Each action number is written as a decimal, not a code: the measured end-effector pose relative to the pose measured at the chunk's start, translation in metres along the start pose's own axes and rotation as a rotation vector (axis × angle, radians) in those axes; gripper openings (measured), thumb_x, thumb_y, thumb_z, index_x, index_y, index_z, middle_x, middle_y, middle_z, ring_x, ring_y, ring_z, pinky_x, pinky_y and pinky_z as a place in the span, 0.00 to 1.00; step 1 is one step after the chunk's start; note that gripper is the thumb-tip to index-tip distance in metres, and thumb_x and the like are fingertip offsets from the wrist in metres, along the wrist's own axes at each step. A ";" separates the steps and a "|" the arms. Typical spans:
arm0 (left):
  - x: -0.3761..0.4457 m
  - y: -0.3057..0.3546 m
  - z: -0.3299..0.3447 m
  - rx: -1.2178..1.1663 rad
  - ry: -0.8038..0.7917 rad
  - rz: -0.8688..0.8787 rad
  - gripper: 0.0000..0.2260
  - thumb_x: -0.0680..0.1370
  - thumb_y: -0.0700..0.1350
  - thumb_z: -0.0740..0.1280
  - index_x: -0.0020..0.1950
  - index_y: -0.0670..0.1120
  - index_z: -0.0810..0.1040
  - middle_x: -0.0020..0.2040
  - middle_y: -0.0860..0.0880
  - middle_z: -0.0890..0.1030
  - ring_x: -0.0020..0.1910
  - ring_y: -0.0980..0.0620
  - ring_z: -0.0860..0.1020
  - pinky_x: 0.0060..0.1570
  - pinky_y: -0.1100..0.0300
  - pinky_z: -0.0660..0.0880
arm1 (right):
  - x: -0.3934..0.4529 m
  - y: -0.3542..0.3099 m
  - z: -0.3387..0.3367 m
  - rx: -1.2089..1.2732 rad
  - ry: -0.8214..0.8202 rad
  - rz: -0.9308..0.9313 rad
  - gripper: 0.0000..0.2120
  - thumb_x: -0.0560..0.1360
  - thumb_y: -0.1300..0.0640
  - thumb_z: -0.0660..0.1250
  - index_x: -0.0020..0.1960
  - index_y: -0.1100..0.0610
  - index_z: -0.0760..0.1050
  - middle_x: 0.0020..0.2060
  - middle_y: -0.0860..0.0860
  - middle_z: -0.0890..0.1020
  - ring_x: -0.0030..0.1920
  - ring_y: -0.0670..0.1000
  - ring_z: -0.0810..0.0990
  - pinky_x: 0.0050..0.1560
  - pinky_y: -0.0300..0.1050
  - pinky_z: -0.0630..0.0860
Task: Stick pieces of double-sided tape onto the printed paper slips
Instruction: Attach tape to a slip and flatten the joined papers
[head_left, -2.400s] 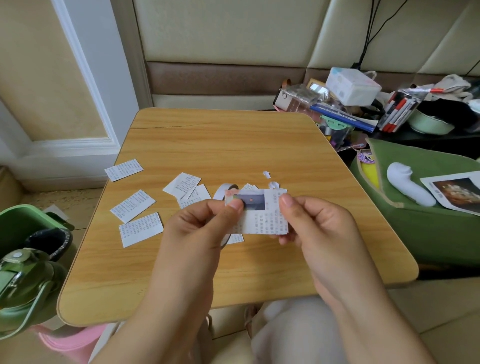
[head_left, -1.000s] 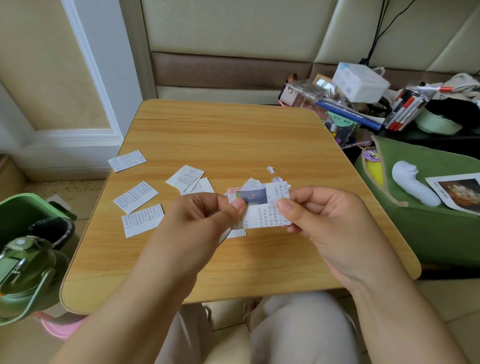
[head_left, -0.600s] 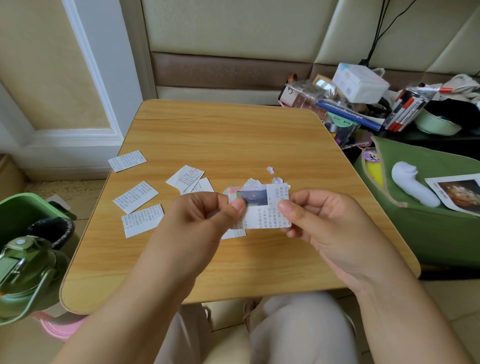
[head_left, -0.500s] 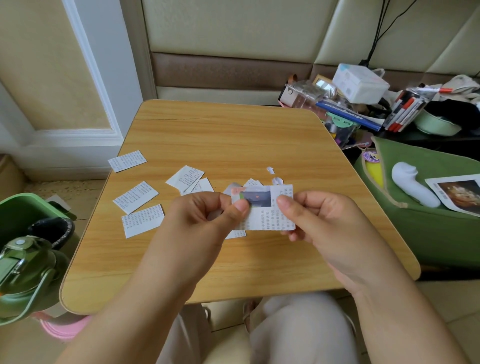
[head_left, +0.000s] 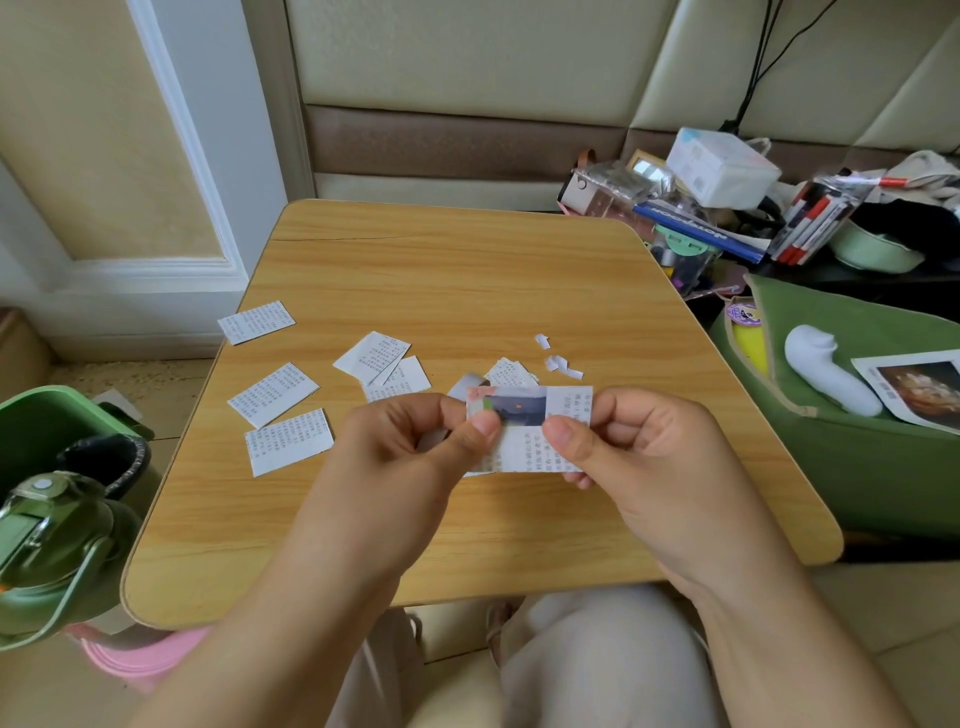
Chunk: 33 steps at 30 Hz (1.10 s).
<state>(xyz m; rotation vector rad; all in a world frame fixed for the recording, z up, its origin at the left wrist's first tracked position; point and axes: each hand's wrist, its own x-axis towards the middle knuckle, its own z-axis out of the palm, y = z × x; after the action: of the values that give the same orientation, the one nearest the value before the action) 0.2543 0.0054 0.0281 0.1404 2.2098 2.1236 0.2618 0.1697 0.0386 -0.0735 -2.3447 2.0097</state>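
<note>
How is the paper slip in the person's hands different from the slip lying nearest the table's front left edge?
The held slip is lifted above the table, pinched by the left hand and right hand; the table slip lies flat, untouched. The held slip carries a small colored picture strip along its top; the table slip shows only print. The held slip is partly hidden by thumbs; the table slip is fully visible. Both are small white rectangles with dense printed text.

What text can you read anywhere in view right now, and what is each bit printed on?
Small white printed slip with a picture strip, held by left hand and right hand: dense print, too small to read.
White slips on the wooden table: too small.
Blue flat box: upside-down lettering, unreadable.
</note>
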 end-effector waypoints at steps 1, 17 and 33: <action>0.000 0.000 0.000 0.003 0.005 -0.002 0.14 0.69 0.55 0.69 0.27 0.48 0.75 0.31 0.44 0.61 0.34 0.42 0.55 0.27 0.62 0.52 | 0.000 0.000 0.000 0.002 -0.001 -0.002 0.17 0.62 0.49 0.71 0.36 0.64 0.76 0.31 0.57 0.83 0.27 0.44 0.76 0.32 0.34 0.72; -0.001 0.002 -0.003 0.041 0.023 0.041 0.17 0.70 0.53 0.72 0.30 0.44 0.74 0.31 0.40 0.59 0.33 0.43 0.55 0.28 0.57 0.53 | 0.000 -0.001 -0.006 -0.069 -0.012 -0.032 0.19 0.68 0.44 0.74 0.39 0.61 0.80 0.35 0.61 0.82 0.32 0.47 0.77 0.37 0.40 0.73; 0.000 0.004 0.003 -0.189 -0.031 0.116 0.15 0.66 0.59 0.70 0.45 0.50 0.85 0.37 0.30 0.74 0.40 0.48 0.68 0.44 0.55 0.63 | -0.014 -0.011 0.017 -0.230 0.085 -0.402 0.09 0.74 0.46 0.63 0.45 0.44 0.82 0.39 0.39 0.84 0.42 0.43 0.84 0.45 0.39 0.79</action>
<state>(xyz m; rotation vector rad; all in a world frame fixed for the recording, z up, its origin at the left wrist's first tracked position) 0.2547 0.0090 0.0324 0.2937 2.0165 2.3591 0.2749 0.1507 0.0467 0.2757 -2.2997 1.5213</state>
